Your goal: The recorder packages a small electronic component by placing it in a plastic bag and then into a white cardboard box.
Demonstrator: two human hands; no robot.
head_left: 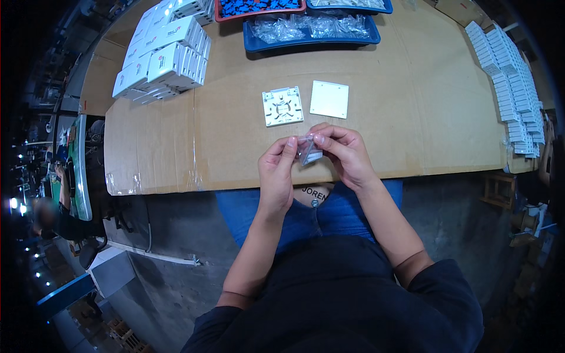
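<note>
Between both hands is a small clear plastic bag (305,147) with white pieces in its lower part. My left hand (278,170) pinches one side of the bag between thumb and fingers. On the other side, the thumb and forefinger of my right hand (347,154) grip its upper edge. Just beyond the hands lies a white square plastic box base (282,107), its moulded inside facing up. A flat white square cover (329,99) rests to the right of that base, with a gap between them.
At the back stand a blue tray (312,46) of clear bags, a red tray (259,15) of blue parts and another blue tray (385,8). White boxes (170,59) are piled at far left. More white stacks (509,88) line the right edge of the cardboard-covered table (412,135).
</note>
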